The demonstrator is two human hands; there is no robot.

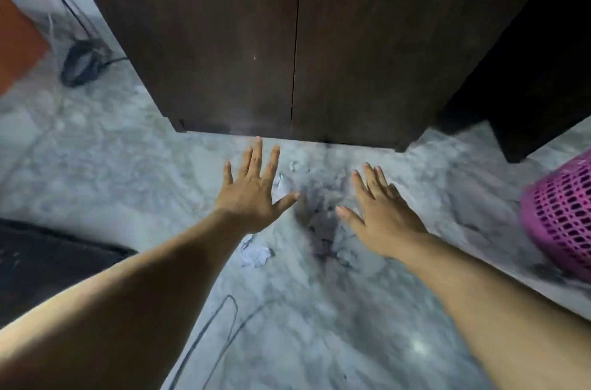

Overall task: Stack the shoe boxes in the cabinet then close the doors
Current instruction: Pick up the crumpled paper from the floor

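One dark brown cabinet (287,37) fills the upper middle of the frame, its two doors (208,37) closed flush, meeting along a single thin vertical seam that runs from the top edge down to the floor line. The cabinet's long axis stands upright, and its front faces the camera. No shoe boxes show; with the doors shut, the inside cannot be seen.

Two bare hands reach forward in the centre of the frame, both released and holding nothing. The left hand (252,194) has its fingers straight and spread, tips pointing up toward the cabinet's lower edge, just short of it. The right hand (383,217) lies a little lower and to the right, fingers likewise straight and spread.

Beneath them is a grey marbled floor (128,181). One pink mesh basket (563,220) sits at the right edge, one dark blurred object (81,63) with a cord lies at upper left, and one crumpled scrap of paper (256,253) lies below the left wrist
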